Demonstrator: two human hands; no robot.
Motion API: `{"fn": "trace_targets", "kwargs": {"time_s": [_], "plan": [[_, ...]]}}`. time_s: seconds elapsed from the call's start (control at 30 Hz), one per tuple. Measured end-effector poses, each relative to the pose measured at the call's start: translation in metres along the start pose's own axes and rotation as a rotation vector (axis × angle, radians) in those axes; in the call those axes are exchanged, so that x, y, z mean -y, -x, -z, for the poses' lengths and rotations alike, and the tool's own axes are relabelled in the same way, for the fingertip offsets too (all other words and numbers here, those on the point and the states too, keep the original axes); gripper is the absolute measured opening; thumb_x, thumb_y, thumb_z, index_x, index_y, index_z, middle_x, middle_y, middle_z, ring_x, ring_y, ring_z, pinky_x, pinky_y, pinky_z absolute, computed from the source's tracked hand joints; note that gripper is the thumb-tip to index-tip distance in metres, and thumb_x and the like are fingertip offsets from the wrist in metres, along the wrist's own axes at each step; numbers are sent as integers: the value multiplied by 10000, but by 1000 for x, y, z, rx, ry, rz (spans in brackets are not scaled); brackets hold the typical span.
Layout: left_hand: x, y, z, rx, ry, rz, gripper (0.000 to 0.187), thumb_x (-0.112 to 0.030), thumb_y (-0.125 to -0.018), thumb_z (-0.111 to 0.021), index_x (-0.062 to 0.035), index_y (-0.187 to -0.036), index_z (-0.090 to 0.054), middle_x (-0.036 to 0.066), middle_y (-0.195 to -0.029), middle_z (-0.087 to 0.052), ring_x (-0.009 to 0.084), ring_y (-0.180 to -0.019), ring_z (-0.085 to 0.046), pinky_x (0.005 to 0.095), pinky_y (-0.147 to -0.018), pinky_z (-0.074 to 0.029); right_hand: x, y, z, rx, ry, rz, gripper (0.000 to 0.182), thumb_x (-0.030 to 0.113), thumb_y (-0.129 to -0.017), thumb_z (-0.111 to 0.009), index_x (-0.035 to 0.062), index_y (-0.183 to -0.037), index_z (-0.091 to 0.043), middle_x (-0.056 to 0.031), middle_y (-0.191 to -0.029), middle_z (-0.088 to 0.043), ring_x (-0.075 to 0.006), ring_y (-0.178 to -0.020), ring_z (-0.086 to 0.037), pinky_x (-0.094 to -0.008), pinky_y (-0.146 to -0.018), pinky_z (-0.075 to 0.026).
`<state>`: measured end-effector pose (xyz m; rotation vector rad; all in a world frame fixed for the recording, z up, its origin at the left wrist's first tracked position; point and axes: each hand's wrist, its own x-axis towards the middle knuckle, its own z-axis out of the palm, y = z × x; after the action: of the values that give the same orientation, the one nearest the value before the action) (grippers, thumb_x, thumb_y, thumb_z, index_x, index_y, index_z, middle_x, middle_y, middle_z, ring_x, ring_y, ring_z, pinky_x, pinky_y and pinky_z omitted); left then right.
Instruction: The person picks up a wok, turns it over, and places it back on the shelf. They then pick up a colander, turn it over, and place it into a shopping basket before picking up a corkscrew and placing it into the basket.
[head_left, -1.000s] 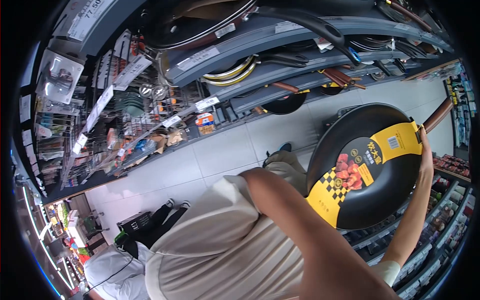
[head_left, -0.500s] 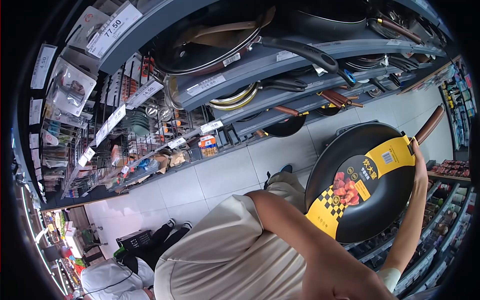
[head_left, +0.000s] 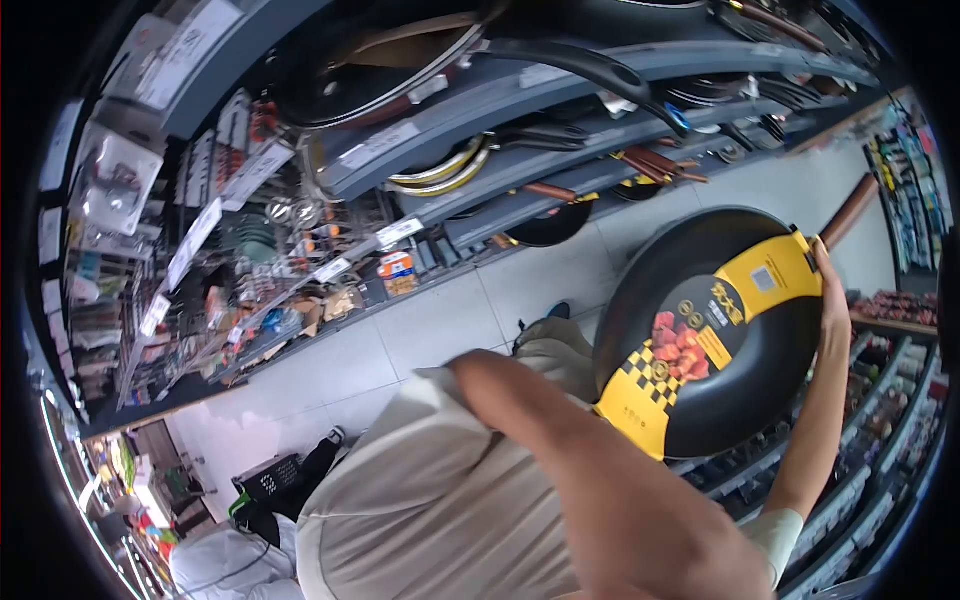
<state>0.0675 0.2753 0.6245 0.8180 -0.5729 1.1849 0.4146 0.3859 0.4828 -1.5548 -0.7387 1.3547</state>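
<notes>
A large black wok [head_left: 770, 375] fills the right side of the head view, tilted so its inside faces me. It has a long brown handle [head_left: 850, 212]. A yellow and black cardboard sleeve [head_left: 680, 340], printed with a food picture and checks, wraps across it. My right hand [head_left: 823, 262] is closed around the wok where the handle meets the rim, with the arm reaching up along the right. My left forearm [head_left: 560, 430] crosses my beige trousers [head_left: 420, 500]. My left hand is hidden in the fabric at the far end of that forearm.
Shelves [head_left: 590, 80] with pans and lids run across the top. Hooks with packaged utensils [head_left: 280, 235] and price tags hang left. Another person in white [head_left: 235, 560] is at lower left, near a dark basket [head_left: 270, 478]. More stocked shelves [head_left: 880, 430] stand right.
The view has shifted slightly, so the shelves, wok and floor sit a little further up and left. My right hand keeps its hold on the wok, and more of my left forearm shows.
</notes>
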Motion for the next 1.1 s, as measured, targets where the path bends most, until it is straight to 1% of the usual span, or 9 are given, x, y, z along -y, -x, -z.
{"fn": "trace_targets", "kwargs": {"time_s": [0.1, 0.23, 0.27, 0.37, 0.47, 0.7, 0.93, 1.07, 1.1], "plan": [[-10, 12, 15, -55, -92, 41, 304, -135, -885, -506, -13, -1160, -551, 153, -1049, -615, 287, -949, -581, 355, -806, -464, 2, 4, 4, 66, 48, -32, 367, 348, -897, -519, 54, -1112, -564, -55, -1021, -615, -141, -944, -580, -270, -835, -449], [-61, 10, 40, -197, -296, -3, 92, -228, -848, -602, -139, -862, -610, 59, -621, -547, 175, -527, -512, 283, -479, -461, 2, 6, -1, 64, -39, -56, 341, 337, -886, -543, 59, -1083, -570, -59, -983, -626, -150, -885, -604, -268, -797, -472], [-68, 10, 44, -204, -266, -89, 55, -185, -833, -621, -131, -832, -631, 64, -603, -546, 157, -512, -513, 275, -474, -473, 5, 12, -9, 48, -83, -91, 339, 342, -888, -539, 62, -1077, -571, -63, -971, -630, -154, -871, -610, -277, -786, -481], [-95, 16, 41, -291, -567, -268, 163, -264, -810, -627, -148, -923, -613, 50, -734, -580, 130, -493, -503, 229, -440, -453, 2, 5, -1, 37, -103, -132, 336, 325, -894, -534, 59, -1097, -561, -69, -998, -625, -164, -880, -611, -283, -776, -491], [-129, 8, 42, -185, -798, -265, 241, -329, -802, -604, -155, -969, -598, 42, -804, -585, 125, -504, -496, 225, -452, -433, 0, 4, 1, 58, -108, -135, 343, 316, -901, -526, 57, -1124, -551, -64, -1001, -621, -161, -887, -604, -282, -772, -491], [-121, 12, 52, -251, -863, -441, 249, -354, -803, -574, -162, -959, -600, 31, -798, -577, 130, -528, -487, 247, -484, -412, 10, 13, -19, 10, -122, -97, 299, 320, -859, -593, 72, -1027, -584, -77, -907, -643, -162, -763, -631, -279, -666, -520], [-111, 19, 52, -311, -896, -535, 262, -380, -805, -545, -169, -949, -601, 20, -791, -569, 135, -553, -478, 269, -515, -392, 10, 9, -10, 46, -98, -134, 286, 307, -887, -555, 76, -1054, -579, -59, -929, -633, -140, -797, -617, -265, -704, -504], [-110, 18, 47, -324, -929, -567, 271, -394, -805, -528, -173, -944, -602, 14, -788, -565, 138, -566, -473, 282, -534, -380, 17, 18, -29, -82, -8, -78, 338, 341, -854, -591, 88, -1078, -590, -75, -966, -643, -152, -800, -628, -284, -721, -511], [-108, 20, 47, -329, -923, -569, 274, -398, -806, -524, -174, -943, -603, 12, -787, -563, 138, -570, -472, 285, -538, -377, 17, 16, -20, -94, -3, -202, 345, 350, -858, -582, 101, -1097, -583, -73, -995, -638, -150, -803, -626, -283, -725, -505]]}}
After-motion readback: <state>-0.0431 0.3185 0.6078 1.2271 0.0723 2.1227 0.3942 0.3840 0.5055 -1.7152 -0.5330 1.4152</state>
